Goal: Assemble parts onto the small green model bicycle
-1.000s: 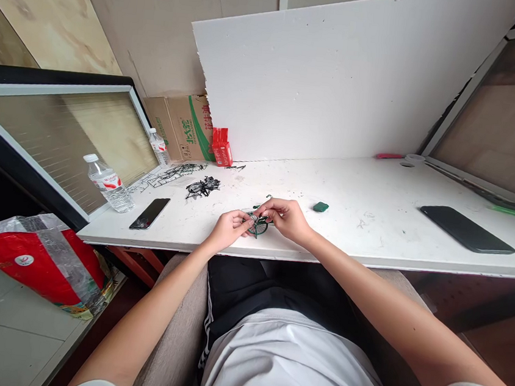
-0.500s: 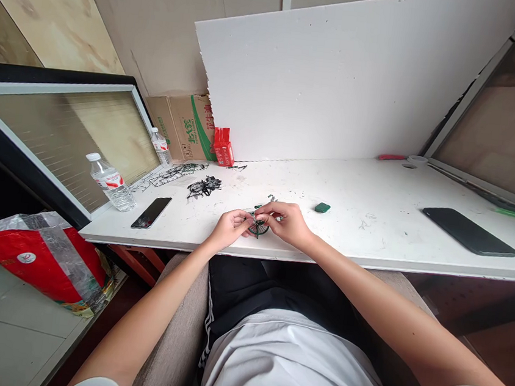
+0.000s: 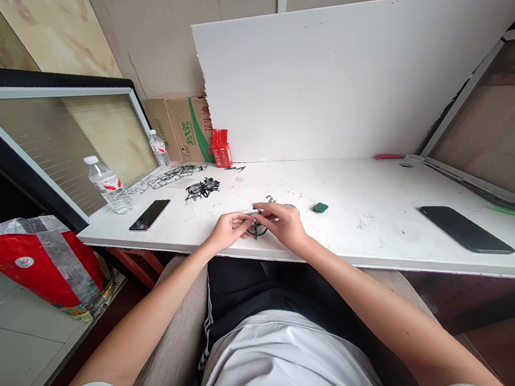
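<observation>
Near the front edge of the white table, a small green and black model bicycle is between my two hands, one spoked wheel showing below the fingers. My left hand is closed, its thumb and fingers pinching the bicycle at the left side of that wheel. From the right, my right hand reaches over the bicycle with thumb and fingertips pressed together on its upper part. The fingers and right hand hide much of the frame. Beyond them lies a small dark green lump.
Left on the table are a phone, a black model bicycle, black plastic part frames, a water bottle and a red box. A large dark phone lies right. A white board leans behind.
The view has shifted slightly. My right fingers lie a little flatter over the model bicycle; both hands stay at the same spot on it.
</observation>
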Demonstrator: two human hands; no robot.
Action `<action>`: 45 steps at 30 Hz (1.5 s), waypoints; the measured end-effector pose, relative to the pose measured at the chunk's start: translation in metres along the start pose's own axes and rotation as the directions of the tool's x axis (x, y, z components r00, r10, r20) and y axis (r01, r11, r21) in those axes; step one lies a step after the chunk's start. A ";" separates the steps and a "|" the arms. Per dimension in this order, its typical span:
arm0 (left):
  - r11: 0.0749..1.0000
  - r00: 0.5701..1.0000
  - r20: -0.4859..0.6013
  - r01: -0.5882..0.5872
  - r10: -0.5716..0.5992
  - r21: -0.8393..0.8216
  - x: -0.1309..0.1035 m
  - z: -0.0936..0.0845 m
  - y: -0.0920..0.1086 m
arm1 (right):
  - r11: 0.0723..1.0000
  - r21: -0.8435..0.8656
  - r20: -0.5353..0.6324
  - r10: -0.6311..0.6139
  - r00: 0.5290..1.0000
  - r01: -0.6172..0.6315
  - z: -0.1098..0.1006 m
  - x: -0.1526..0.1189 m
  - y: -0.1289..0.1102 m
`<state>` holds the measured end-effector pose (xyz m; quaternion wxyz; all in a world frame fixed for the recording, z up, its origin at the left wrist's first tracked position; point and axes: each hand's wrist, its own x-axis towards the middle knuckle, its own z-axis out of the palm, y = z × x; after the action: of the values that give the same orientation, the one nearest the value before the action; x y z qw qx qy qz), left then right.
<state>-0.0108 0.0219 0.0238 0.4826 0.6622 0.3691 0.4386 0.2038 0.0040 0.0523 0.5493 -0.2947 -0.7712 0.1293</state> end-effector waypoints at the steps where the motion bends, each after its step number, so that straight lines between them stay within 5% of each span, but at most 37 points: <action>1: 1.000 1.000 -0.001 -0.001 0.001 0.004 0.000 0.000 0.000 | 0.998 -0.035 0.003 -0.053 0.999 0.053 0.000 0.000 0.002; 7: 1.000 1.000 -0.003 -0.001 0.001 0.015 0.000 0.000 0.000 | 0.987 -0.056 0.071 -0.144 0.987 0.148 -0.001 0.002 0.005; 17: 1.000 1.000 0.009 0.016 -0.016 0.017 0.001 -0.002 -0.005 | 0.990 0.110 0.050 0.088 0.995 -0.093 -0.004 0.005 -0.003; 25: 1.000 1.000 -0.007 0.030 -0.030 0.000 0.001 -0.001 -0.004 | 0.978 0.119 -0.012 0.171 0.985 -0.169 -0.001 0.004 -0.006; 36: 1.000 0.999 -0.021 0.026 -0.026 0.003 0.001 0.001 -0.005 | 0.995 -0.045 0.040 -0.087 0.995 0.089 -0.007 0.004 0.005; 45: 0.999 0.999 -0.012 0.047 -0.047 -0.007 0.001 0.000 -0.005 | 0.988 0.119 0.097 0.090 0.991 -0.101 -0.012 0.010 -0.007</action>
<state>-0.0104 0.0240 0.0188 0.4927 0.6489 0.3862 0.4324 0.2101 0.0029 0.0675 0.5238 -0.2906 -0.7709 0.2165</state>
